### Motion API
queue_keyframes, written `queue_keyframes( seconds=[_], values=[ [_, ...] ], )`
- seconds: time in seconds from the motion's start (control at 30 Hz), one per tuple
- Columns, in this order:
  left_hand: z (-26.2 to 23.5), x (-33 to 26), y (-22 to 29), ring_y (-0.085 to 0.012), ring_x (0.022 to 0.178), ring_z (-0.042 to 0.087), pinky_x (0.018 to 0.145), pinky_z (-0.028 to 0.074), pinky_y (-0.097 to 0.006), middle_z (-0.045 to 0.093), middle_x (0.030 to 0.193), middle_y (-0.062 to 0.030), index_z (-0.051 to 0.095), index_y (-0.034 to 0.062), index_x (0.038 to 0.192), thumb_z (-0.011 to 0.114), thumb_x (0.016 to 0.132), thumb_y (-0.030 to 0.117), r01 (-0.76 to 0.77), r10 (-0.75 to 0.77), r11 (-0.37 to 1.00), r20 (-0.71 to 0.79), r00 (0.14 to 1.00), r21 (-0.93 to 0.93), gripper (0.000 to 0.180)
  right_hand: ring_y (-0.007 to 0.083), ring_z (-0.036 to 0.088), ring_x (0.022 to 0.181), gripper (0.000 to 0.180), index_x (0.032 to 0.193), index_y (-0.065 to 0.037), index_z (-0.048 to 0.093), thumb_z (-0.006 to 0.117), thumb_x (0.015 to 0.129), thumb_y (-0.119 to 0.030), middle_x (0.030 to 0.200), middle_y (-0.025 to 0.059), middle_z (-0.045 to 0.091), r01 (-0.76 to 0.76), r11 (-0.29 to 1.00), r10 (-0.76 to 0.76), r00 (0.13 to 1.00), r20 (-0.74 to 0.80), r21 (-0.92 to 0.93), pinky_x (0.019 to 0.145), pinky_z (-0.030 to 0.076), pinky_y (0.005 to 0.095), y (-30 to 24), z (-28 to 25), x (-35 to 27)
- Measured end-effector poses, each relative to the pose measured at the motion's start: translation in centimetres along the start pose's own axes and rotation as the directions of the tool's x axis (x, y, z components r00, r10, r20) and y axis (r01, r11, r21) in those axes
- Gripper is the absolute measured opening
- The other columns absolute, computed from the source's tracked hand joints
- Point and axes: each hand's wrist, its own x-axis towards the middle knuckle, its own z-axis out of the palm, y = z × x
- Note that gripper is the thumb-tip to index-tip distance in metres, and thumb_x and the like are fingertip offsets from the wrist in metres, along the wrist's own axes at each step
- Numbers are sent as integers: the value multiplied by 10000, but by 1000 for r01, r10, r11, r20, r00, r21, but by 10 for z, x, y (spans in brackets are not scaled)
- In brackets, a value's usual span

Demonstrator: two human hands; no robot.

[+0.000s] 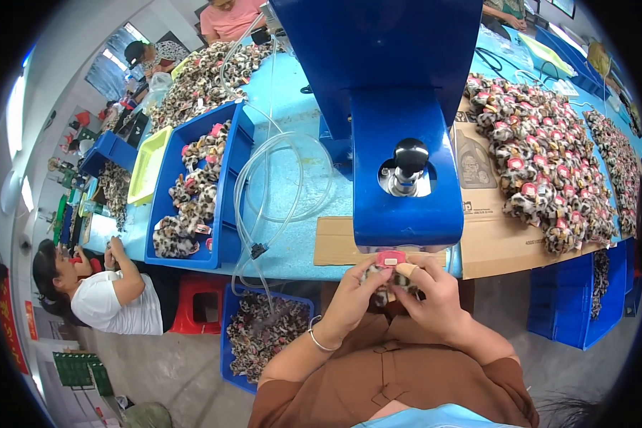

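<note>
Both my hands meet at the table's front edge, right below the head of a blue press machine (pixel 406 207). Between them is a small spotted plush piece (pixel 381 294) with a pink-red tag (pixel 390 259) on top. My left hand (pixel 357 289) pinches it from the left, thumb near the tag. From the other side my right hand (pixel 435 289) grips it, and one fingertip wears a tan cover. Part of the plush is hidden behind my fingers. A black round knob (pixel 410 155) sits on the front of the machine.
A cardboard sheet (pixel 488 250) on the right bears many tagged plush pieces (pixel 556 164). At left stands a blue bin (pixel 185 258) of plush beside coiled clear tubing (pixel 246 207). A floor bin (pixel 226 357) holds more. A seated person (pixel 118 303) works at far left.
</note>
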Motion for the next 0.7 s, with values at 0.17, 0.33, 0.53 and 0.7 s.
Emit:
queue_keyframes(
  seconds=[0.17, 0.33, 0.53, 0.7],
  values=[
    [9, 4, 2, -115, 844, 622, 741, 499, -250, 657, 974, -55, 612, 0, 1061, 584, 885, 47, 36, -52, 985, -92, 994, -169, 184, 309, 626, 762, 322, 992, -31, 628, 740, 691, -10, 914, 157, 606, 23, 1000, -22, 995, -98, 6, 608, 516, 346, 10, 2, 0],
    [9, 9, 4, -111, 824, 624, 738, 500, -249, 667, 936, -59, 638, -13, 994, 596, 873, 30, -45, 25, 978, -101, 995, -202, 135, 291, 606, 706, 293, 962, -36, 649, 718, 683, 22, 849, 148, 594, 21, 998, -12, 990, -142, 64, 555, 488, 339, 11, 5, 9],
    [9, 10, 9, -100, 807, 627, 725, 500, -234, 678, 917, -62, 659, -13, 951, 633, 862, 33, -114, 94, 981, -130, 987, -159, 104, 276, 572, 669, 311, 977, -49, 663, 686, 685, 56, 831, 137, 570, 73, 997, -72, 992, -99, 3, 541, 466, 333, 9, 1, 16],
    [14, 11, 14, -112, 815, 631, 740, 498, -240, 679, 914, -68, 651, -3, 954, 640, 853, 25, -52, 25, 974, -126, 992, -223, 105, 288, 592, 739, 312, 966, -56, 666, 653, 695, 97, 926, 164, 572, 66, 986, -44, 989, -142, 156, 596, 483, 339, 13, 3, 15]
  ],
)
